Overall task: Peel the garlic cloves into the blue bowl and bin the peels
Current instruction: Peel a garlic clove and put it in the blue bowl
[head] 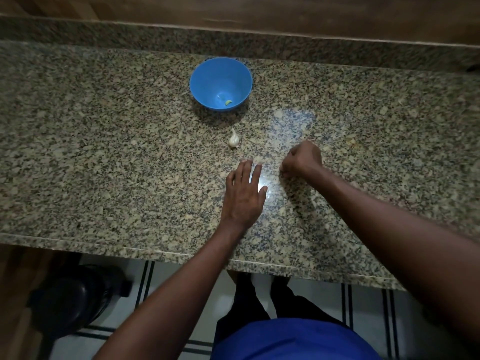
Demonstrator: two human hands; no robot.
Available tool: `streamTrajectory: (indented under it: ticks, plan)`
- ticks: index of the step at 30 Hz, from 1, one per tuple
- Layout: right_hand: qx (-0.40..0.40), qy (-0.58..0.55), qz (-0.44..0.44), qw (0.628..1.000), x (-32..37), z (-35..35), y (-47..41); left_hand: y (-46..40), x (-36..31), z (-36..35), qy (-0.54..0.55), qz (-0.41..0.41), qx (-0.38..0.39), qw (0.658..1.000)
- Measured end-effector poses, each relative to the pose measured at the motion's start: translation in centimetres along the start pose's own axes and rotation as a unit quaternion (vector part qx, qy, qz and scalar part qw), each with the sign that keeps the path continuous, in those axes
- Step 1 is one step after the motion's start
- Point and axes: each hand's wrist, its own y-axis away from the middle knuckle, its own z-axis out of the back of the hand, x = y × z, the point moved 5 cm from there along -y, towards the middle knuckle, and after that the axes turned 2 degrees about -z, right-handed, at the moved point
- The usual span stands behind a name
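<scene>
White papery garlic clove (pixel 234 139) lying unpeeled on speckled worktop (pixel 104 152), near blue bowl (pixel 205 79) holding one peeled clove (pixel 228 102). Left hand (pixel 244 193) flat, fingers straight; right hand (pixel 302 159) curled, contents unclear.

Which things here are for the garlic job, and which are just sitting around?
For the job:
- round blue plastic bowl, with one small pale peeled clove inside
- white papery unpeeled garlic piece on the counter
- left hand, flat and open
- right hand, fingers curled

Just around:
- speckled granite counter
- dark round bin-like thing on the floor; possibly for peels, unclear
</scene>
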Motion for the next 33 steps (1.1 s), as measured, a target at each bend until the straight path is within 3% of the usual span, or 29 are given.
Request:
streamTrajectory:
  ticks: [4,10,13,16,21,25,27,30,31,33]
  plan:
    - [0.056,-0.162,-0.025,0.985,-2.6,0.6,-0.1,-0.1,-0.1,-0.1,-0.003,-0.003,-0.003,1.0]
    - [0.132,-0.121,-0.087,0.98,-1.2,0.6,-0.9,0.0,-0.1,0.2,-0.011,-0.005,-0.013,1.0]
    - [0.133,-0.091,-0.118,0.98,-0.8,0.8,-1.1,-0.1,-0.2,0.3,-0.013,-0.005,-0.016,1.0]
    - [0.13,-0.072,-0.104,0.983,-0.4,0.3,-1.1,0.0,-0.2,0.4,-0.011,-0.006,-0.02,1.0]
    - [0.035,-0.007,-0.05,0.998,0.2,0.1,-0.4,-0.1,-0.2,0.4,0.004,-0.004,-0.019,1.0]
    - [0.07,-0.11,0.01,0.991,-2.0,0.9,1.1,-0.5,-0.4,1.2,0.121,0.044,-0.052,0.99]
    - [0.094,-0.195,0.03,0.976,-2.9,1.6,2.4,-0.6,-0.5,2.1,0.246,0.096,-0.065,0.962]
    - [0.119,-0.254,0.066,0.957,-2.9,2.2,4.5,-0.9,-1.4,4.1,0.496,0.165,-0.029,0.852]
    - [0.119,-0.26,0.077,0.955,-2.9,2.2,5.1,-1.0,-1.7,4.8,0.524,0.168,-0.021,0.835]
    - [0.112,-0.265,0.099,0.953,-2.9,2.4,6.0,-1.3,-2.2,5.8,0.518,0.164,-0.007,0.839]
